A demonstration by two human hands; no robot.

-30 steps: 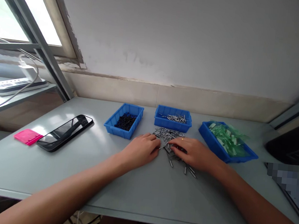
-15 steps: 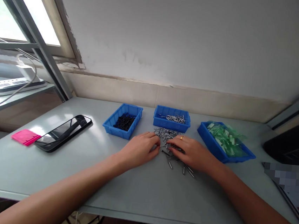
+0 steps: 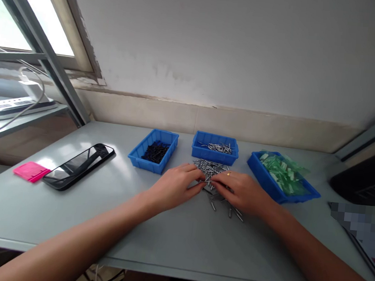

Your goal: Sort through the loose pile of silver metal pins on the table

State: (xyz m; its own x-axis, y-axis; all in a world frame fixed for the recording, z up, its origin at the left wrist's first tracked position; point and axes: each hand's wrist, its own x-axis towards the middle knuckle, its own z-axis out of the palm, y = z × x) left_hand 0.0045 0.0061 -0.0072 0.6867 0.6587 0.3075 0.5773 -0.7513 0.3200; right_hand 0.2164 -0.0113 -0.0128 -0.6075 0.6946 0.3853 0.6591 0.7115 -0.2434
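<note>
My left hand (image 3: 180, 183) is closed in a pinch on one end of a thin silver blind rivet (image 3: 207, 181). At its other end, the thumb and fingertips of my right hand (image 3: 240, 190), which wears a ring, close on the same rivet. Both hands are over a loose pile of silver rivets (image 3: 213, 166) on the grey table. A few dark screws appear among the pieces below the fingers. Behind the pile stands a blue bin (image 3: 215, 154) with more silver rivets in it.
A blue bin (image 3: 145, 164) of black screws stands left, another (image 3: 269, 184) with green plastic packets right. Further left lie a black phone-like device (image 3: 78, 167) and a pink packet (image 3: 31, 171). A dark object (image 3: 366, 175) stands at the right edge.
My left hand has moved slightly right, closer to my right hand. The rivet now spans between both sets of fingertips. The bins have not moved.
</note>
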